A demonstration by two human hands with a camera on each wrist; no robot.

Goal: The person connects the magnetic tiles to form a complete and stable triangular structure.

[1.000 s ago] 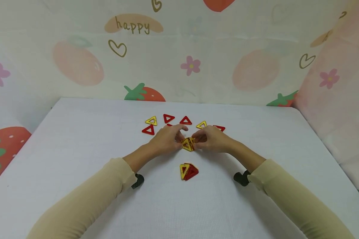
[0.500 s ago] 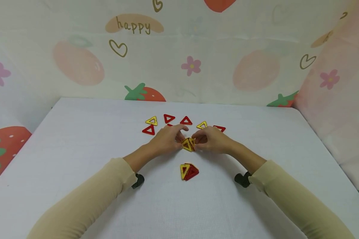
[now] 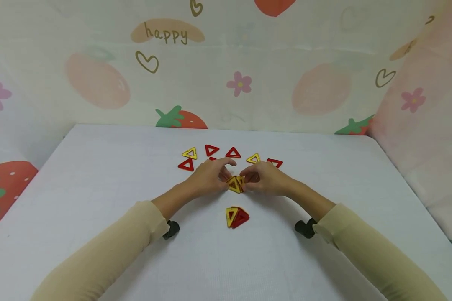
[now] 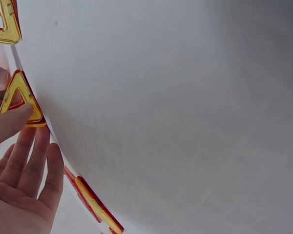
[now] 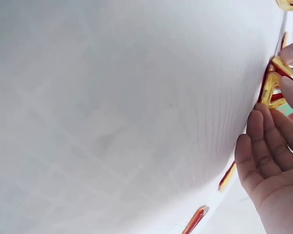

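Between my hands, near the middle of the table, stands a small pyramid of triangular magnetic tiles, with yellow and red frames. My left hand holds its left side. In the left wrist view the thumb lies on a yellow tile and the fingers reach behind it. From the other side my right hand pinches the pyramid, its thumb against a yellow face in the right wrist view. A second pyramid, yellow and red, sits nearer to me, touched by neither hand.
Loose triangular tiles lie beyond the hands: a yellow tile and a red tile at left, red tiles in the middle, another yellow tile and red tile at right. My left hand partly covers one. A printed curtain backs the white table.
Both hands stay on the same pyramid with hardly any movement. The head view has shifted very slightly. The second pyramid and loose tiles stay put.
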